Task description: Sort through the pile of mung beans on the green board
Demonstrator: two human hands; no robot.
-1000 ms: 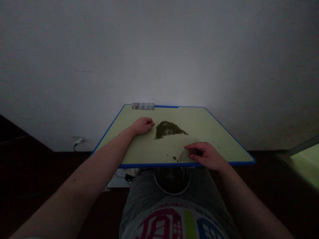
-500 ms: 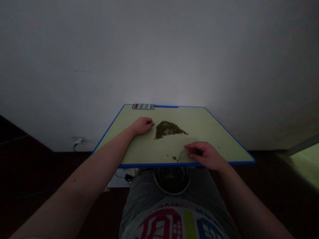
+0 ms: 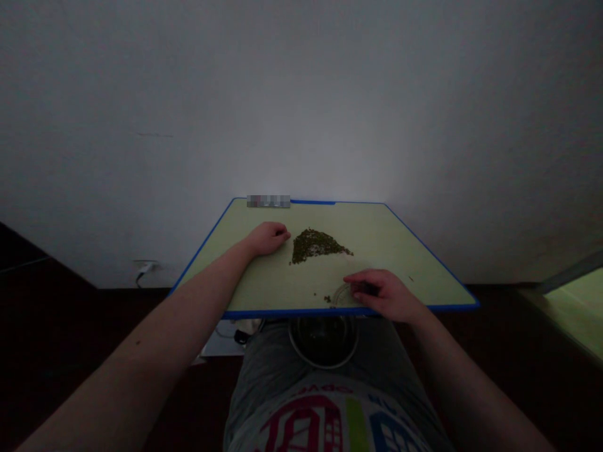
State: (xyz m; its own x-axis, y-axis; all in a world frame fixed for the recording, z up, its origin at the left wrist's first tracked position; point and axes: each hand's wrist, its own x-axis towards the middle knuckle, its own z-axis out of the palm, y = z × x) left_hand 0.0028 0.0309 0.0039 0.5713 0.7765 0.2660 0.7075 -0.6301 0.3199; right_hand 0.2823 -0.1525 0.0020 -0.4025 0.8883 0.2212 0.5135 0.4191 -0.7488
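Observation:
A pile of small green beans, like mung beans (image 3: 320,241), is spread on a pale yellow folding table (image 3: 396,238) with a blue edge. Just left of the pile rests my left hand (image 3: 269,238), its fingers curled in and nothing visible in them. My right hand (image 3: 384,294) is near the front edge, thumb and fingers closed on a clear shallow dish (image 3: 341,295) that is partly hidden by the hand. A few loose beans (image 3: 327,299) lie beside the dish. On my lap, below the table edge, sits a metal bowl (image 3: 325,345) with a dark inside.
A flat, pixelated object (image 3: 268,201) lies at the table's back left corner. The wall (image 3: 311,125) rises right behind the table. A plug with a cable (image 3: 145,270) is in the wall at left. A small dark sliver (image 3: 411,279) lies on the table at right.
The right hand and the dish have shifted very slightly left, about as much as the whole view. Otherwise both hands, the pile and the bowl look the same.

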